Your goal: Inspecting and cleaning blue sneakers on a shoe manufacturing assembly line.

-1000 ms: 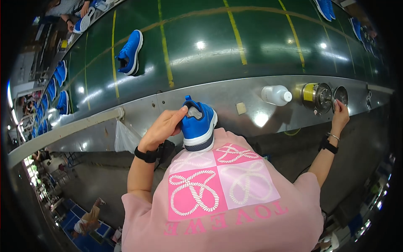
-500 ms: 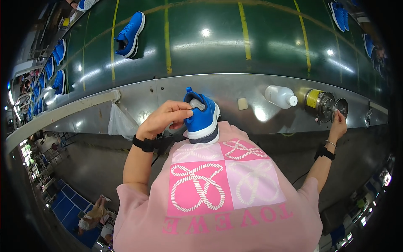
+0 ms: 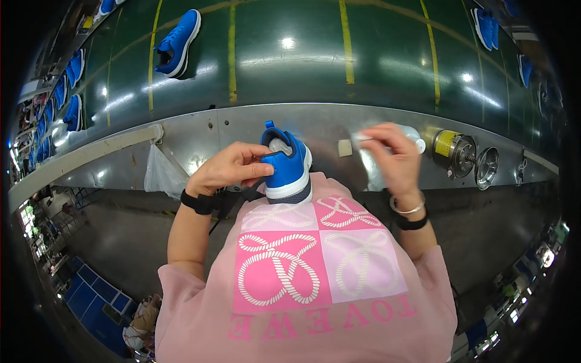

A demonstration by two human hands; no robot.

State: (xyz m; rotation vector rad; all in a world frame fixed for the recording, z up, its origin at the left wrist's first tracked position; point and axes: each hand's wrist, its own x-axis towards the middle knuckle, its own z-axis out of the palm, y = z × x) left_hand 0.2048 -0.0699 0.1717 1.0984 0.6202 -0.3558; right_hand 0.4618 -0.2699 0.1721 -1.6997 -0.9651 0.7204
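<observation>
Left hand grips a blue shoe at its collar, thumb and fingers pinched close together; how far any fingertip reaches inside cannot be told. That shoe sits close against the chest of the pink shirt, its opening turned up with something pale inside, its toe hard to make out.

Right hand is raised over the metal bench, blurred, its thumb and fingertips pinched on a small whitish thing — too smeared to name. It partly covers a white bottle, of which one edge and the cap end show. Between the hands, near the shoe, lies a small pale block. Farther right stand a metal can with a yellow label and, just beside it, a round metal lid. At left a clear plastic bag hangs from a pale rail.

Beyond the bench, a second blue shoe rests on the green surface with yellow lines. More blue shoes crowd the left rim — bent, overlapping, too small to count.
</observation>
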